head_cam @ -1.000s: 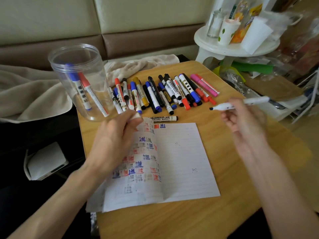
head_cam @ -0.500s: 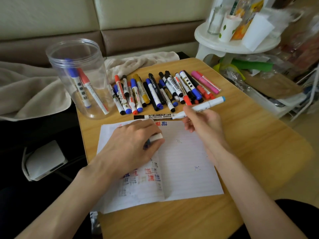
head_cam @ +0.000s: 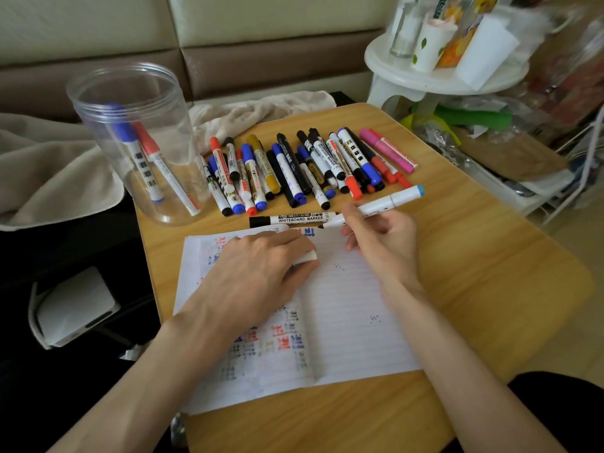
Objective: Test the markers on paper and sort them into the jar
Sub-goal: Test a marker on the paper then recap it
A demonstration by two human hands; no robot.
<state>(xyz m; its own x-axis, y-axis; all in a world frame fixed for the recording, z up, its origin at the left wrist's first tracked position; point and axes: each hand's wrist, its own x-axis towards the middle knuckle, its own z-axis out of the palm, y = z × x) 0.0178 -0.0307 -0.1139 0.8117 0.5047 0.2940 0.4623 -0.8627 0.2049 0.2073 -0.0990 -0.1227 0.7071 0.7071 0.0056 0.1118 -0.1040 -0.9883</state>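
Grip of the right hand (head_cam: 382, 246) pinches the slim white plastic marker with pale-blue end (head_cam: 392, 201) near its tip, over the lined white paper (head_cam: 353, 338); likely light, stiff, slick. Left hand (head_cam: 258, 273) holds its small white cap (head_cam: 306, 257).

A light wood-grain bench (head_cam: 490, 273) with rounded corners is positioned in front of a padded wall. The wall is divided into cream panels (head_cam: 261, 18) above and a brown band (head_cam: 277, 63) below. A beige blanket (head_cam: 49, 165) is draped at the left and along the far bench edge. A white round side table (head_cam: 392, 65), loaded with containers, is located at the upper right. A pale floor (head_cam: 575, 250) is visible at the right. The scene is lit softly and evenly.
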